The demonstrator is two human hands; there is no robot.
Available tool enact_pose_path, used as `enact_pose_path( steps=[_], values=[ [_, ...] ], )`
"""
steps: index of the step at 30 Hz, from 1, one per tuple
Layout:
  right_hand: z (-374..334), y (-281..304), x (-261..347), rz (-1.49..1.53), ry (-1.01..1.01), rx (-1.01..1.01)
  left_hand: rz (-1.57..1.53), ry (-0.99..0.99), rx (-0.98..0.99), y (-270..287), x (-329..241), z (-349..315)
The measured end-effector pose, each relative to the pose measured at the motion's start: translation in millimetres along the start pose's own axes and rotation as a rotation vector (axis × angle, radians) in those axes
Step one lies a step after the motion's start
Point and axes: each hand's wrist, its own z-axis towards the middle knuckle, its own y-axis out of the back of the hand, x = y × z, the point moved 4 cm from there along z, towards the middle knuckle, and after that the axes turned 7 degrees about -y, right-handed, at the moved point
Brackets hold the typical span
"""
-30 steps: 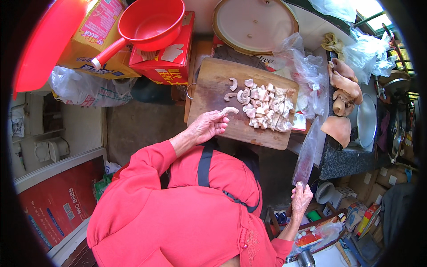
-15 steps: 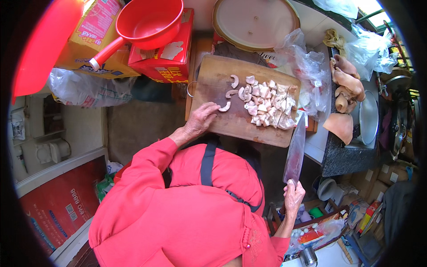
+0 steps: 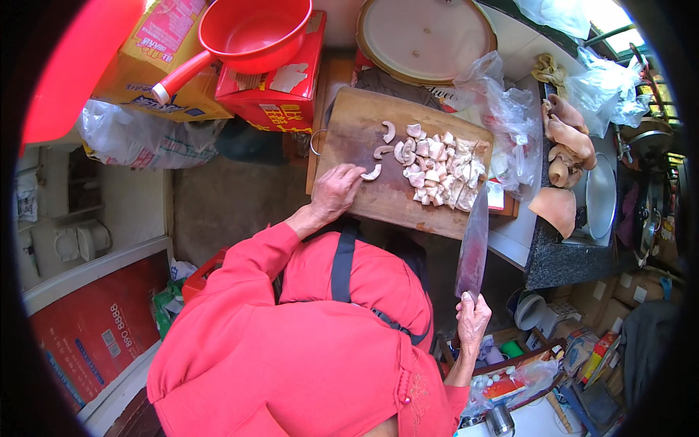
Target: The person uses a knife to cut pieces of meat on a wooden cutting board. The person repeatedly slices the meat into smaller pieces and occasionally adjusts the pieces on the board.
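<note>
A wooden cutting board (image 3: 349,135) carries a pile of diced pale meat (image 3: 437,171) on its right half. Several curved slices lie left of the pile. One curved meat slice (image 3: 372,173) sits at the fingertips of my left hand (image 3: 336,193), whose fingers are bunched together against its end. My right hand (image 3: 472,320) grips the handle of a long, broad kitchen knife (image 3: 473,251) off the board's near right corner. Its blade points away from me, with the tip overlapping the board's right edge by the meat.
Larger pieces of meat (image 3: 568,138) lie on the dark counter at the right, beside a metal tray (image 3: 602,197). Crumpled plastic bags (image 3: 502,109) border the board. Beyond it stands a round lid (image 3: 429,36). A red dipper (image 3: 251,36) rests on a red box (image 3: 280,95).
The knife has shifted left, bringing its blade closer to the board's right corner. My left hand stays at the same slice, and the whole view has shifted slightly.
</note>
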Motion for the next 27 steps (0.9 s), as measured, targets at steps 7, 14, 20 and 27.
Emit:
enact_pose_path(
  steps=[7,14,20,27],
  values=[
    [-9,1,-8,0.020,-0.014,-0.016,0.008,0.168,0.091,-47,13,52],
    [-15,2,-17,0.042,-0.051,-0.033,0.031,0.149,0.254,-62,35,64],
    [-14,-3,-22,0.073,-0.090,-0.025,-0.076,0.092,0.237,-52,32,51],
    [-9,-4,-27,0.065,-0.073,-0.025,-0.151,-0.110,0.155,-20,20,16]
  ],
)
